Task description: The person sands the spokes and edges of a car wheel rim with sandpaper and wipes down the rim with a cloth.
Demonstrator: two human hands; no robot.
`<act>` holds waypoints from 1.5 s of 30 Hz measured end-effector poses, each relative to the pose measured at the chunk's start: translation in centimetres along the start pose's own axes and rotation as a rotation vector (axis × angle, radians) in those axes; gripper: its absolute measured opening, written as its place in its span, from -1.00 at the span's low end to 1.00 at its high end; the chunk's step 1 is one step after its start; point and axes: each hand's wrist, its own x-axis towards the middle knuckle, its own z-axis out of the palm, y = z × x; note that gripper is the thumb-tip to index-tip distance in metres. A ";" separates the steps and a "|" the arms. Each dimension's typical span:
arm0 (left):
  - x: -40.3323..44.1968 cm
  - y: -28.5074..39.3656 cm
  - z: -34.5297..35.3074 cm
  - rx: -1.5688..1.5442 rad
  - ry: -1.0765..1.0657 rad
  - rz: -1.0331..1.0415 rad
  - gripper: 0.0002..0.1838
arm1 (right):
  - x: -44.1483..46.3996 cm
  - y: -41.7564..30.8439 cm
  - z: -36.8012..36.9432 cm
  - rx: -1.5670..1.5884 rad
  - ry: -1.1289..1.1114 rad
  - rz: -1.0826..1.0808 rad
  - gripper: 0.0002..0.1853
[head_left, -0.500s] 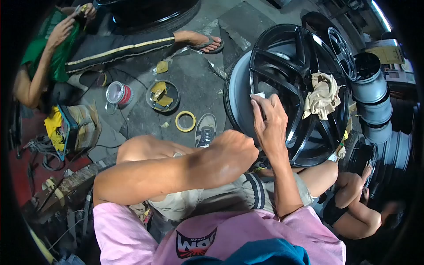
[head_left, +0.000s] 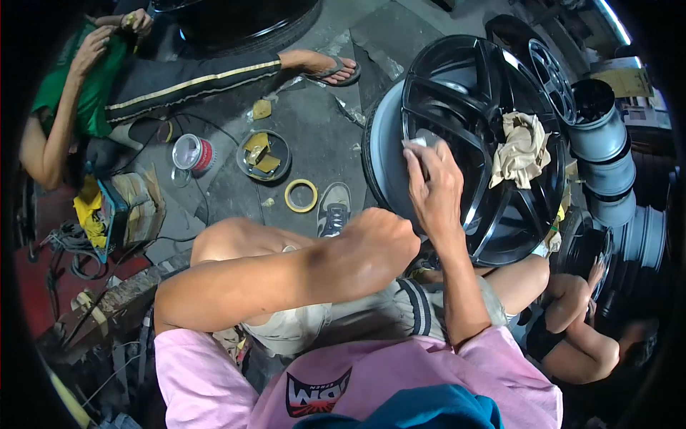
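Observation:
A black spoked car wheel (head_left: 457,121) with a grey inner barrel stands tilted before me. My right hand (head_left: 437,187) is closed at its near-left edge, pinching a small whitish-grey piece (head_left: 423,137) between thumb and fingers. My left hand (head_left: 379,247) is a closed fist by the lower-left edge of the wheel. Its fingertips are turned away, so anything inside is hidden. A crumpled beige cloth (head_left: 520,150) lies on the wheel's spokes, right of my right hand.
On the floor are a bowl (head_left: 283,170) with yellowish pieces, a roll of yellow tape (head_left: 301,209) and a red-labelled can (head_left: 207,154). A person in a green shirt (head_left: 89,79) sits at left; another person's bent leg (head_left: 586,354) shows at right. Grey rims (head_left: 606,136) are stacked at right.
My right hand's fingers have shifted slightly, and more of the pale piece shows. The left fist keeps nearly the same place. The hands of the person in green have moved a little.

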 end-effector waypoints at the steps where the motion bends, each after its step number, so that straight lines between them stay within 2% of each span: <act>1: 0.0 -0.1 -0.4 -0.042 -0.048 -0.011 -0.78 | -0.3 -0.2 -0.1 0.006 -0.018 0.045 -0.84; 6: 0.1 -0.5 0.4 -0.056 -0.114 -0.009 -0.78 | 0.4 0.1 0.2 0.040 -0.004 0.041 -0.88; 8: 0.4 -0.1 0.8 -0.048 0.048 -0.024 -0.90 | 0.7 0.3 0.6 0.043 0.037 -0.025 -0.87; 12: -0.1 -0.6 0.0 -0.055 -0.043 -0.026 -0.79 | -1.7 -0.4 -0.8 0.029 -0.038 0.091 -0.87; 14: 0.3 -0.8 0.0 -0.017 -0.031 -0.038 -0.78 | -0.8 0.1 -0.1 0.020 -0.004 0.040 -0.88; 15: 0.9 -0.6 -0.7 -0.020 -0.132 -0.074 -0.79 | 0.0 0.3 0.4 0.036 0.016 0.035 -0.88; 16: 1.6 -0.2 -1.0 -0.015 -0.142 -0.062 -0.79 | 0.5 0.3 0.5 0.053 0.036 0.025 -0.88; 18: 3.1 0.2 -1.6 0.062 -0.388 -0.240 -0.80 | 0.0 0.8 0.9 0.032 0.062 0.003 -0.84; 23: 3.4 0.0 -0.4 0.155 -0.364 -0.269 -0.73 | -1.7 0.2 -0.5 0.052 0.021 0.033 -0.88; 25: 4.0 0.0 -0.5 0.196 -0.457 -0.299 -0.58 | -0.6 1.0 0.5 0.068 0.043 0.022 -0.87; 26: 3.9 0.2 -0.3 0.204 -0.462 -0.293 -0.58 | 0.6 1.4 1.0 0.087 0.056 -0.002 -0.86; 28: 3.6 0.4 0.5 0.272 -0.354 -0.306 -0.33 | 2.5 1.9 1.1 0.063 0.056 0.025 -0.85; 29: 3.5 0.4 0.8 0.280 -0.353 -0.306 -0.33 | 3.0 2.3 1.0 0.131 0.092 0.061 -0.85; 30: 3.6 0.5 1.0 0.329 -0.388 -0.336 -0.21 | 3.2 2.6 0.7 0.200 0.124 0.097 -0.84; 31: 3.7 0.4 1.2 0.376 -0.418 -0.371 -0.10 | 2.9 2.5 0.0 0.272 0.109 0.234 -0.85; 35: 3.2 -1.2 3.4 0.405 -0.401 -0.367 -0.05 | -0.6 3.6 -2.1 0.274 0.124 0.337 -0.80; 37: 3.5 -2.3 3.9 0.516 -0.356 -0.406 -0.08 | -1.9 3.5 -2.6 0.411 0.065 0.518 -0.78; 40: 4.3 -4.6 3.5 0.630 -0.301 -0.418 -0.11 | -2.2 1.9 -2.6 0.598 0.031 0.614 -0.74; 41: 4.4 -5.4 3.3 0.671 -0.264 -0.393 -0.14 | -2.3 1.9 -1.9 0.634 0.040 0.591 -0.68; 44: 4.6 -6.3 3.3 0.692 -0.280 -0.382 -0.16 | -2.3 1.8 -1.3 0.347 0.023 0.477 -0.70; 45: 4.6 -5.9 3.3 0.694 -0.279 -0.386 -0.16 | -2.1 1.6 -1.6 0.349 0.020 0.474 -0.70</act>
